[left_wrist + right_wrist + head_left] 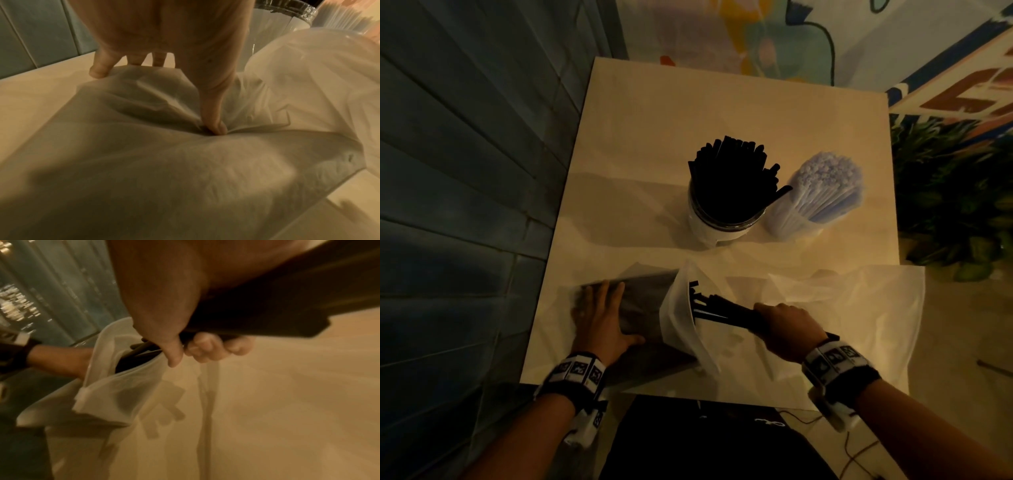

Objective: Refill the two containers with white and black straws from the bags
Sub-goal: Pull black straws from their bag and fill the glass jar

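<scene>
From the head view, our left hand point(602, 318) lies flat with fingers spread on the bag of black straws point(647, 308), pinning it to the table point(722, 113). Our right hand point(784, 325) is curled around a bundle of black straws point(726, 311) at the bag's open mouth. The black-straw container point(726, 205) stands behind, already crowded; the white-straw container point(822, 195) stands just beside it, and an empty-looking bag point(859, 308) lies to the right.

At the left wrist, our fingers point(213, 116) press straight into the frosted plastic, dimpling it.

At the right wrist, our fingers point(207, 350) wrap the dark bundle tightly, its far ends inside the bag mouth point(115, 363).

To do this well, we judge we should keep the bag pinned, draw the bundle straight along its length, and grip evenly so no straw slips or snags the lip.
</scene>
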### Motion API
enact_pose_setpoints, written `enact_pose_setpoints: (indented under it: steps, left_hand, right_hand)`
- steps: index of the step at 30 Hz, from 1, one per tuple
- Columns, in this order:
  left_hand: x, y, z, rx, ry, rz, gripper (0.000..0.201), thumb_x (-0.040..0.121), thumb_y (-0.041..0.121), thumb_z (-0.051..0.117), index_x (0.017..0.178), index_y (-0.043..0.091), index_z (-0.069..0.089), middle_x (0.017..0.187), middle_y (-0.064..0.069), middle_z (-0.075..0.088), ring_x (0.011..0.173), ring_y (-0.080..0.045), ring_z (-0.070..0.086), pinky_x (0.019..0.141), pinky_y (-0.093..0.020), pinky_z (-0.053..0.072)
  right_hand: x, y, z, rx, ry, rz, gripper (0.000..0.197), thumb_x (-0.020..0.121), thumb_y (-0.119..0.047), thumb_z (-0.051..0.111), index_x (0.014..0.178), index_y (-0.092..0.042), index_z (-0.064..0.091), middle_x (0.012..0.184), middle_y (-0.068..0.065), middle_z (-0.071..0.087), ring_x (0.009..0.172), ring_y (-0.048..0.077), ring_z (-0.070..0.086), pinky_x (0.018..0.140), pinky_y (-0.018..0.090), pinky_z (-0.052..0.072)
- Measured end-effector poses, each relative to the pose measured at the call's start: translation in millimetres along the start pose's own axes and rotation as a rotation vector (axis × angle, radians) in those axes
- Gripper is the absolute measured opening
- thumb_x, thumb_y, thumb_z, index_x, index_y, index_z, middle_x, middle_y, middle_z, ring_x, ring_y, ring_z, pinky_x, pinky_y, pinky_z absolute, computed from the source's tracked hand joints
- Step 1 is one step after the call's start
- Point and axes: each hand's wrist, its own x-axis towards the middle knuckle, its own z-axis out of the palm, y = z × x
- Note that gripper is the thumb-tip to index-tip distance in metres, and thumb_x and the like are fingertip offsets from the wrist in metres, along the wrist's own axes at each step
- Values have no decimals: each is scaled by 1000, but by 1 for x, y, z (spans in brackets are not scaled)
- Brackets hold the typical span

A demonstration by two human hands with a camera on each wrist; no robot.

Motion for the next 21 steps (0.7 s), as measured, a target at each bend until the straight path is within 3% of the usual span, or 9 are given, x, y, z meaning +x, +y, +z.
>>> enact_pose_setpoints:
  steps: [5, 10, 14, 18, 21]
  left_hand:
    - [1, -2, -1, 60, -14, -7, 118, 66, 60, 80, 155, 33, 7, 163, 6, -11, 150, -28, -12, 117, -62, 11]
    - [1, 1, -7, 125, -20, -10, 115, 69, 63, 75, 155, 32, 7, 164, 3, -7, 151, -29, -6, 118, -62, 4]
    - [3, 2, -7, 129, -15, -8, 113, 70, 61, 75, 156, 30, 9, 164, 2, -4, 151, -29, -4, 118, -60, 7]
    - [5, 6, -6, 127, -9, -1, 110, 71, 59, 75, 155, 30, 10, 164, 1, -2, 151, -30, -2, 119, -57, 9]
    - [4, 7, -8, 84, -19, 9, 108, 74, 54, 76, 155, 29, 10, 164, 2, 0, 151, -29, 0, 119, -57, 13]
  right_hand:
    - [-22, 27, 1, 127, 2, 39, 16, 99, -47, 47, 101, -33, 54, 80, -7, 60, 71, 15, 59, 64, 32, 50]
    - [-34, 40, 3, 179, 0, 73, 12, 98, -44, 51, 101, -32, 54, 80, -9, 61, 70, 12, 59, 62, 27, 47]
    - [-25, 32, 5, 190, 8, 90, 15, 97, -42, 53, 104, -29, 56, 83, -7, 62, 73, 15, 61, 67, 34, 54]
    - [-8, 17, 3, 217, 53, 101, 13, 96, -36, 55, 108, -29, 57, 87, -6, 62, 76, 16, 60, 65, 28, 47]
    - [-2, 16, -2, 224, 64, 151, 11, 96, -32, 55, 107, -31, 57, 84, -7, 62, 75, 15, 60, 66, 29, 49]
